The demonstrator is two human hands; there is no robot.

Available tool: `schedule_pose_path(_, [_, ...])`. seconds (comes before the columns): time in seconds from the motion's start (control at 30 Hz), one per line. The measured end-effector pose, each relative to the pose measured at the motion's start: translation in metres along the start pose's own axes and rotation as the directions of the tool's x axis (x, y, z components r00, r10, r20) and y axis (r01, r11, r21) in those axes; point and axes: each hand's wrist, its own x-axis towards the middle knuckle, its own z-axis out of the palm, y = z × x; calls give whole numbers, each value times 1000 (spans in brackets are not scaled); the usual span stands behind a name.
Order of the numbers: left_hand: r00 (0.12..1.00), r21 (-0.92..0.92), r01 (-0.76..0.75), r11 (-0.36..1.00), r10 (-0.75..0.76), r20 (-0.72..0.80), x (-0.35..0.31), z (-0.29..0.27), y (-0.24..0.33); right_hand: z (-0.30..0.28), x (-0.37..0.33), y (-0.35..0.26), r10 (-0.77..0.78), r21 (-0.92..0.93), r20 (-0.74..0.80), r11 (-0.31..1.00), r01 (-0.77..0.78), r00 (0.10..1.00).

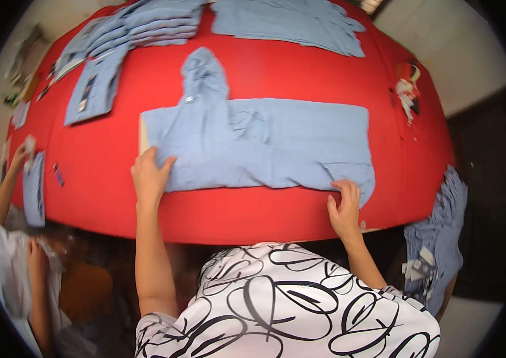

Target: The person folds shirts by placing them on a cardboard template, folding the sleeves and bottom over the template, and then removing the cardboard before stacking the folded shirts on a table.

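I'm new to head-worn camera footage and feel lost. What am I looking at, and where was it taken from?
There is no machine here, just a person working bare-handed. The single picture comes from a wide fisheye camera on their head, looking down, which is why the straight edges curve.

On the red table surface lies a spread light-blue garment, one narrow part pointing away from the person. The left hand touches its near left side and the right hand its near right corner. Both thumbs stand apart from the fingers, so nothing looks firmly held.

Beyond are a folded blue stack and more blue cloth. At far left is a co-worker's raised hand.
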Motion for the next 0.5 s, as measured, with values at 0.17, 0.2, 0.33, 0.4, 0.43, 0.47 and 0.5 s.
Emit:
schedule_pose_path(0.17, [996, 170, -65, 983, 74, -43, 2, 0, 37, -3, -50, 63, 62, -270, -166, 957, -106, 984])
schedule_pose_path(0.2, [990, 192, -109, 975, 124, -68, 4, 4, 37, -2, -53, 77, 46, -278, -183, 956, -97, 982])
schedule_pose_path(0.33, [989, -108, -72, 991, 57, -136, 1, 32, 10, -14, -5, 108, 123, -258, -306, 944, -206, 944])
schedule_pose_path(0.4, [988, -178, 34, 983, -59, -139, 0, 38, 6, -31, 30, 123, 180, -37, -445, 975, -219, 878])
schedule_pose_path(0.43, [987, -197, 44, 979, -73, -142, 1, 39, 7, -39, 52, 125, 187, 18, -487, 979, -204, 853])
schedule_pose_path(0.47, [985, -213, 53, 976, -85, -147, 4, 37, 9, -48, 74, 126, 195, 75, -529, 980, -183, 826])
schedule_pose_path(0.5, [984, -233, 58, 971, -95, -154, 9, 36, 11, -54, 96, 123, 251, 166, -486, 967, -194, 837])
